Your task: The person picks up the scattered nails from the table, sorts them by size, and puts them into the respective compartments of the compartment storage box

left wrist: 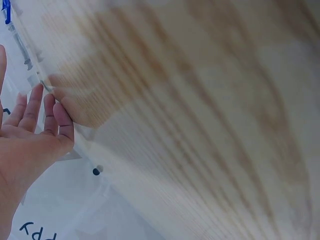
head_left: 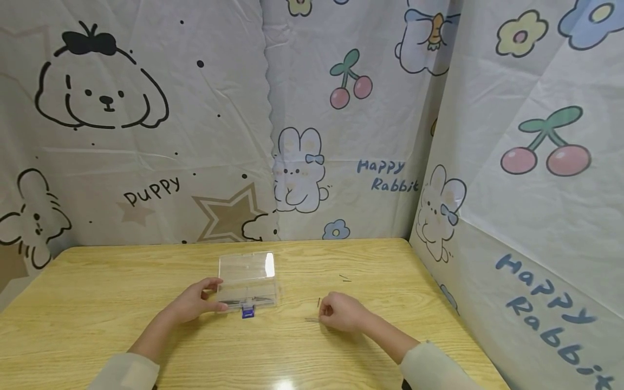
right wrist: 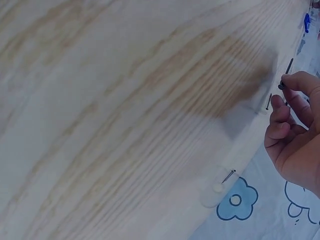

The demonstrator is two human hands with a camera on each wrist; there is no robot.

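A clear plastic box (head_left: 247, 290) stands on the table with its transparent lid raised at the back. Dark thin screws (head_left: 263, 298) lie in its front compartments. My left hand (head_left: 195, 299) holds the box by its left side, thumb at the front corner and fingers farther back. To the right of the box, my right hand (head_left: 343, 312) is low over the tabletop, pinching a thin dark screw (right wrist: 290, 66) between thumb and index finger. Another loose screw (right wrist: 269, 102) lies close to those fingers.
More loose screws (head_left: 345, 279) lie farther back on the wooden table (head_left: 312, 357), right of the box. A blue latch (head_left: 248, 311) projects from the box front. Printed cloth (head_left: 312, 189) hangs behind the table and along its right side.
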